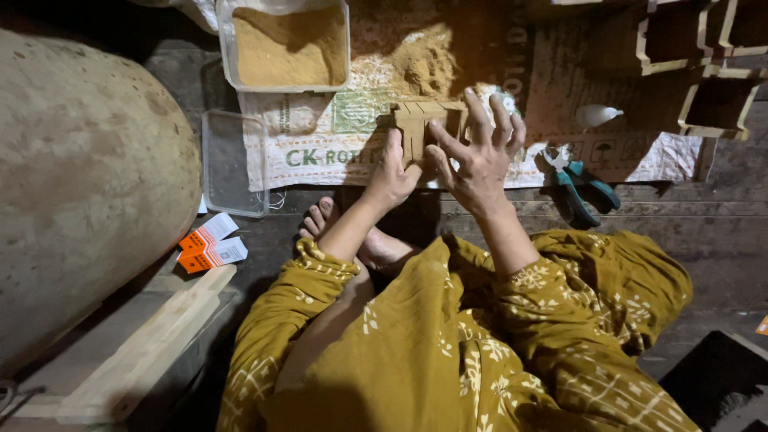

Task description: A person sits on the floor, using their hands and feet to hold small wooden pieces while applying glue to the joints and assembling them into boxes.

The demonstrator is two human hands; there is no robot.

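The left hand reaches forward from a mustard-yellow patterned sleeve and grasps the lower part of a small wooden frame, its thumb and fingers wrapped against the frame's front face. The right hand sits just beside it, wrist bent upward, its fingers spread wide and arched; the fingertips press on the right end of the frame, not closing around it. Both forearms angle inward so that the hands meet at the frame.

The wooden frame stands on a white woven sack laid flat on the dark plank floor, just in front of a loose heap of brown sawdust. Behind and to the left of the heap is a clear plastic tub filled with the same powder, and an empty clear lid or tray lies at the sack's left edge. To the right of the hands, pliers with teal handles rest at the sack's edge, with a small white bottle beyond them. More wooden frames are stacked at the upper right. A bare foot shows under the left forearm. Orange and white small boxes lie near a large rounded grey surface on the left.
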